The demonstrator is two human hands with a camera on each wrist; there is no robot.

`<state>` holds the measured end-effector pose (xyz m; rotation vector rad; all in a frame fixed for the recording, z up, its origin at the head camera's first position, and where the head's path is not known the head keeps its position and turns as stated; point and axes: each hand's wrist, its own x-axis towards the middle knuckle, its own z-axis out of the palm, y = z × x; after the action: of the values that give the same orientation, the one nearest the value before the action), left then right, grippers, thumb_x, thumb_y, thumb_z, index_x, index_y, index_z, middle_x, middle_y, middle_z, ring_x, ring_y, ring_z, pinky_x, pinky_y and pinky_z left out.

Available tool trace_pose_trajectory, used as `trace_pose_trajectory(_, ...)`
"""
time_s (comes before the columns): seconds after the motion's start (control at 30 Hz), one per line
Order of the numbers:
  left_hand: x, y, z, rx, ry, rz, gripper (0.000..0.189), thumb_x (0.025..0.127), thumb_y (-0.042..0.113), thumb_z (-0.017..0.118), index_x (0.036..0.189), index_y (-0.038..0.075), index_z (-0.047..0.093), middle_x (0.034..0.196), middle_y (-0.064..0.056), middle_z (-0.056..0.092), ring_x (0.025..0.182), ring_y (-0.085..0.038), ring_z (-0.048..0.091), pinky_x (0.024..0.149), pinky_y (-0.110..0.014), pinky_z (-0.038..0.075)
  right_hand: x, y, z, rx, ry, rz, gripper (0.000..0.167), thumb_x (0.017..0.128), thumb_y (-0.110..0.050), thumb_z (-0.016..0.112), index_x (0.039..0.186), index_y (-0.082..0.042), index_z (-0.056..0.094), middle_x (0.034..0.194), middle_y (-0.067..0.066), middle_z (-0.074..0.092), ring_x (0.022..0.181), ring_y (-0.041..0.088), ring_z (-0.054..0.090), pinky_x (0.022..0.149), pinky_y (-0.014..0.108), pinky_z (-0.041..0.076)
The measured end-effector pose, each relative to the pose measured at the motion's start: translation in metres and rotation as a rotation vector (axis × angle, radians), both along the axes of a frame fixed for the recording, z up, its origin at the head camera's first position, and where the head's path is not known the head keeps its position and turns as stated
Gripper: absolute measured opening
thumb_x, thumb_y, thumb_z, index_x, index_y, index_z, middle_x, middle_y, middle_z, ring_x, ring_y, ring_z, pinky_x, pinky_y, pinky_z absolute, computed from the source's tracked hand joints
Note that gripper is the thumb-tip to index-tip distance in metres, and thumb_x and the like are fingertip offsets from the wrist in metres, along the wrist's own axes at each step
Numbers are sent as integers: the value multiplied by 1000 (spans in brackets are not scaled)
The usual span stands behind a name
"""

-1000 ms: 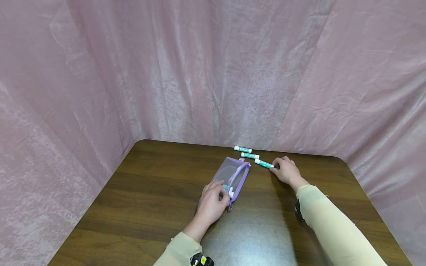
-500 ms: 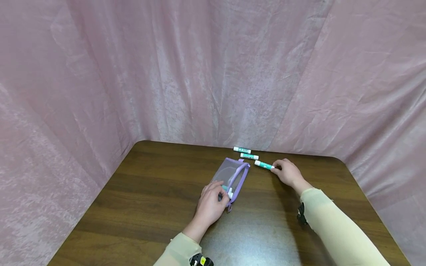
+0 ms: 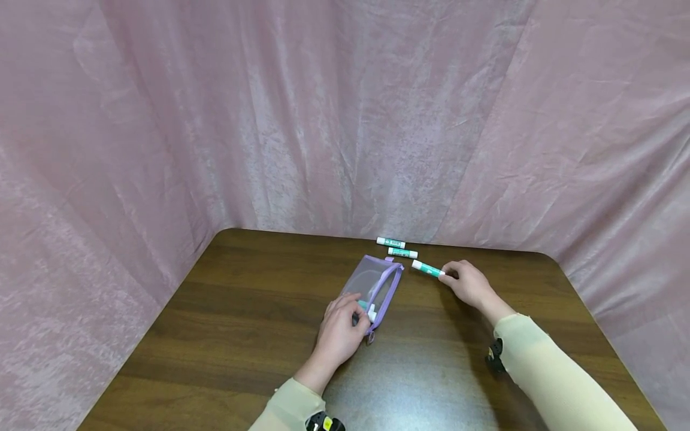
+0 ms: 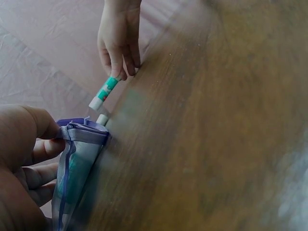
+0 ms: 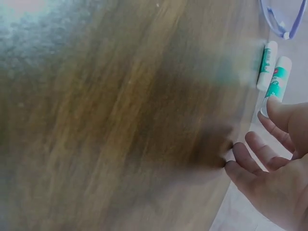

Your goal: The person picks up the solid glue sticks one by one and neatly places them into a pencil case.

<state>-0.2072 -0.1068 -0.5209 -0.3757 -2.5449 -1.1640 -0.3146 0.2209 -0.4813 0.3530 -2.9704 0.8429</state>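
Note:
My left hand (image 3: 339, 329) pinches the near edge of a purple-trimmed mesh zip pouch (image 3: 360, 276), its zip side parted. A green and white glue stick (image 3: 372, 312) shows inside, partly behind the fingers. To the right, my right hand (image 3: 471, 284) pinches one end of another green and white glue stick (image 3: 428, 269) between thumb and index finger. That stick (image 4: 107, 89) points toward the pouch mouth in the left wrist view, clear of it. In the right wrist view, the right hand's other fingers (image 5: 262, 151) are spread away from the stick.
Two more glue sticks lie beyond the pouch, one (image 3: 402, 252) near its far corner and one (image 3: 390, 242) close to the back edge of the wooden table (image 3: 242, 287). A pink curtain (image 3: 345, 120) hangs behind and along the sides.
The right wrist and forearm have swung slightly right and toward me, while the fingers stay on the glue stick's end. The left hand keeps its hold on the pouch.

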Motion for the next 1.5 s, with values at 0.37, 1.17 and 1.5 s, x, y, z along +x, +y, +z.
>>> trace_pose_trajectory(0.37, -1, -2, -1, -7, 12, 10, 13, 89, 7, 68, 78, 12, 67, 139, -20, 73, 141, -48, 58, 121, -70, 38, 17, -6, 4, -34, -8, 29, 11, 108, -22, 72, 108, -11, 74, 119, 15, 68, 107, 33, 63, 94, 58, 52)
trace_pose_trajectory(1.17, -1, -1, -1, -7, 22, 2, 13, 90, 7, 68, 77, 12, 66, 138, -20, 73, 141, -49, 59, 121, -71, 37, 38, -28, 10, -88, 32, 78, 8, 106, -24, 76, 109, -16, 76, 127, 12, 69, 119, 37, 67, 100, 62, 53)
trace_pose_trajectory(1.5, -3, -1, -1, -8, 1, -1, 14, 91, 8, 68, 78, 14, 66, 141, -20, 72, 143, -48, 57, 123, -69, 35, 47, -32, 14, -92, 56, 82, 8, 105, -23, 77, 112, -18, 77, 131, 12, 70, 125, 38, 66, 103, 63, 52)
